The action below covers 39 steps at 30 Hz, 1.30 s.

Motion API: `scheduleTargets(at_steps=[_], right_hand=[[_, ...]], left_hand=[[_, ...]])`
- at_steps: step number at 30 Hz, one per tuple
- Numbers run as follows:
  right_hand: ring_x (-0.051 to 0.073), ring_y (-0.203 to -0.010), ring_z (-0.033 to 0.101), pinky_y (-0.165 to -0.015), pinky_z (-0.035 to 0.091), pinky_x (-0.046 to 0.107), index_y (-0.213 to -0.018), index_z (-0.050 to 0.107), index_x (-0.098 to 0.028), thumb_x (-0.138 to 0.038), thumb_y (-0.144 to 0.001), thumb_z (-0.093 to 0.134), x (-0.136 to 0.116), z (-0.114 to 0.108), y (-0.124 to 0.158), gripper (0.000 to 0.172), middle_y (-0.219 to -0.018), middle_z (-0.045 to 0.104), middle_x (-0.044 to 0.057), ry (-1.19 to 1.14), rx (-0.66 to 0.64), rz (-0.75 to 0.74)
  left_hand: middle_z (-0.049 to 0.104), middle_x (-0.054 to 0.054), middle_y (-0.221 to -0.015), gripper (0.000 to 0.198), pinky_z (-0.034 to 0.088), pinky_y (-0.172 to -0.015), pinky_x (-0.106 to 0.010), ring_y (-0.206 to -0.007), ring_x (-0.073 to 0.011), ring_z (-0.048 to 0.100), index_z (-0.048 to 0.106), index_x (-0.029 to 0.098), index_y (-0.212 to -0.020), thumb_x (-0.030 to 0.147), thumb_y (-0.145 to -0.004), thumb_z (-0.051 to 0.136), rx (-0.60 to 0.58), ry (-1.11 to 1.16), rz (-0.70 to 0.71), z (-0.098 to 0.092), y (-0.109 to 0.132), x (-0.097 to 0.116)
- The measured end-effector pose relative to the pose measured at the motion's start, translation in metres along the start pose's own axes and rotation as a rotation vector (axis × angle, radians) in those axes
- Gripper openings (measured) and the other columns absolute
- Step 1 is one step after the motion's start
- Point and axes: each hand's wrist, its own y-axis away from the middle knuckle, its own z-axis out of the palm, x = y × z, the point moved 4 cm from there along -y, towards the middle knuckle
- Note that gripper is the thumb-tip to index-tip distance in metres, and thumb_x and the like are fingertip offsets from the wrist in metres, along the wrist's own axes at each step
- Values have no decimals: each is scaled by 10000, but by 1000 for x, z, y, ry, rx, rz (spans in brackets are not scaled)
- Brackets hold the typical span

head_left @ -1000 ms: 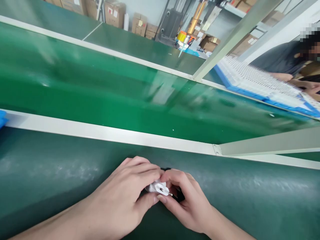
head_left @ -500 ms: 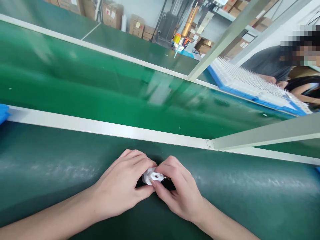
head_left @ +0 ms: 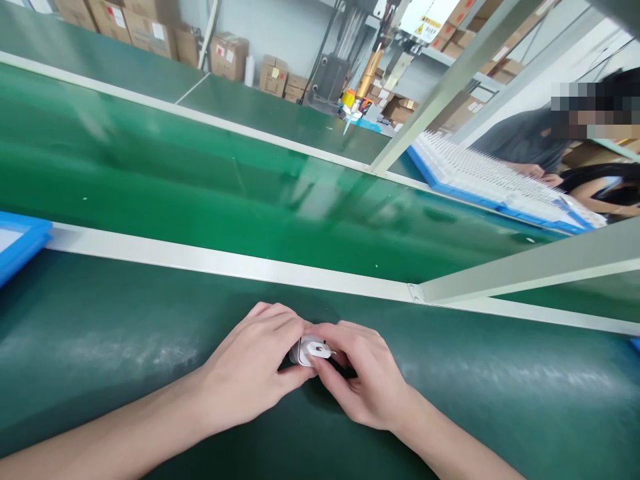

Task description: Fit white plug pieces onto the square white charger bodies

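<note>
Left hand [head_left: 250,373] and right hand [head_left: 367,387] met on the dark green worktop [head_left: 100,347], both closed on a small white plug [head_left: 309,349], white rail [head_left: 200,261] just beyond, blue tray [head_left: 20,243] at left edge, bare worktop either side

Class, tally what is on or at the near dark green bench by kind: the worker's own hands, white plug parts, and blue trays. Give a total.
Hands: 2, left hand and right hand
White plug part: 1, held between both hands
Blue tray: 1, at the left edge
Total: 4
</note>
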Motion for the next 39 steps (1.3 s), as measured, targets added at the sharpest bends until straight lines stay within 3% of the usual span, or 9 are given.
scheduleTargets(at_steps=[8, 12, 19, 22, 24, 27, 30, 35, 39], right_hand=[[166, -695, 476, -627, 366, 294, -1105, 549, -185, -282, -1118, 487, 5, -3, -7, 116, -875, 590, 40, 90, -141, -33], [151, -646, 447, -611, 338, 299, -1031, 546, -174, -209, -1101, 498, 3, -2, -9, 92, -805, 558, 14, 119, -159, -64], [114, -560, 409, -551, 315, 259, -1019, 517, -199, -294, -1106, 506, 12, -4, -5, 129, -732, 505, -36, -31, -79, 23], [129, -552, 420, -552, 297, 283, -1093, 535, -193, -201, -1075, 520, 6, -2, -4, 25, -720, 536, -19, 52, -59, -106], [142, -567, 488, -548, 331, 288, -1199, 545, -195, -159, -1050, 530, 2, -3, -4, 154, -753, 600, 2, 36, -13, -137], [137, -598, 583, -517, 409, 254, -1166, 611, -232, -179, -1039, 582, 10, -10, -2, 141, -853, 681, 22, -130, 151, 85], [95, -444, 510, -403, 347, 205, -1065, 640, -230, -278, -1056, 624, 26, -13, 4, 51, -743, 642, -12, -482, 271, 370], [172, -480, 628, -421, 451, 223, -1158, 552, -208, -529, -963, 746, 40, -2, 7, 422, -655, 633, -14, -982, 196, 578], [164, -447, 618, -397, 437, 199, -1086, 562, -200, -549, -939, 768, 46, 1, 12, 431, -619, 612, -29, -1054, 204, 636]], left_hand=[[669, 12, -1038, 125, 403, -917, -344, -1016, -184, 565, 617, 191, -945, 262, -909, 713, 7, 26, -29, -1, -1, 0], [675, 26, -1016, 142, 395, -921, -339, -1006, -175, 573, 618, 192, -934, 254, -893, 739, 11, 44, -38, 0, 0, 1], [687, 46, -978, 169, 388, -927, -351, -994, -177, 579, 634, 208, -929, 285, -876, 774, -11, 57, -72, 0, -1, 2], [700, 45, -1027, 160, 380, -972, -364, -1023, -174, 593, 653, 220, -995, 265, -885, 760, -1, 62, -57, 1, -3, 2], [703, 42, -1035, 170, 381, -975, -366, -1033, -178, 594, 659, 224, -1019, 274, -890, 756, 3, 58, -45, 2, -3, 2], [698, 47, -1058, 205, 387, -970, -370, -1039, -184, 588, 651, 227, -1031, 285, -878, 774, -14, 41, -45, 3, -2, 2], [686, 48, -1095, 286, 391, -973, -368, -1059, -186, 575, 629, 262, -1129, 266, -880, 770, -18, 13, -35, 1, -1, 2], [675, 39, -1053, 196, 409, -926, -346, -1029, -186, 572, 617, 255, -1057, 261, -904, 738, -18, 2, -13, -2, 0, 2], [669, 48, -1108, 137, 421, -932, -333, -1071, -178, 558, 617, 257, -1033, 230, -927, 700, 13, 49, -14, -2, 3, 0]])
